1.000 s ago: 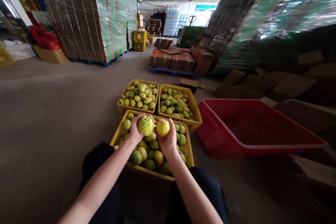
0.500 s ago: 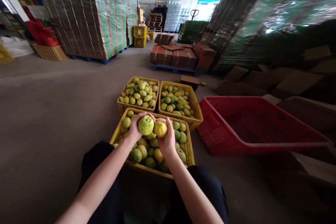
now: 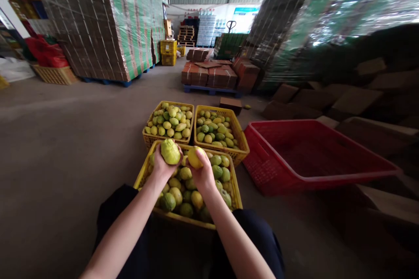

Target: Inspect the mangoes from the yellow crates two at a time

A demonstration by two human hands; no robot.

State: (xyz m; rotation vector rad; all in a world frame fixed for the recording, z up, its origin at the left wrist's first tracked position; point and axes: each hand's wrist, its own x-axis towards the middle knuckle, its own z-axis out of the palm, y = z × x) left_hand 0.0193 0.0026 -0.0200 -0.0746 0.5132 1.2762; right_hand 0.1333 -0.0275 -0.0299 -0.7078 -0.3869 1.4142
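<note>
My left hand (image 3: 160, 169) is closed around a large, bumpy yellow-green lemon (image 3: 170, 151), holding it from below. In my right hand (image 3: 204, 178) is a smaller, smoother yellow lemon (image 3: 194, 158), with the thumb along its side. Both hands are above the near yellow crate (image 3: 238, 185), which is full of green and yellow lemons (image 3: 186, 210). The two held fruits are a small gap apart. Fingers on the far side of each fruit are partly hidden.
Behind stand two more yellow crates of lemons, a heaped left one (image 3: 152, 138) and a right one (image 3: 241, 135). A big red crate (image 3: 271, 174) is at the right, before dark cardboard pieces (image 3: 347, 100). Bundled cardboard (image 3: 222, 79) lies on a blue pallet (image 3: 209, 91).
Both hands have shifted slightly left in view, and the two lemons have moved apart. Each fruit has turned in the hand, now showing more of its side. The view has tilted slightly.
</note>
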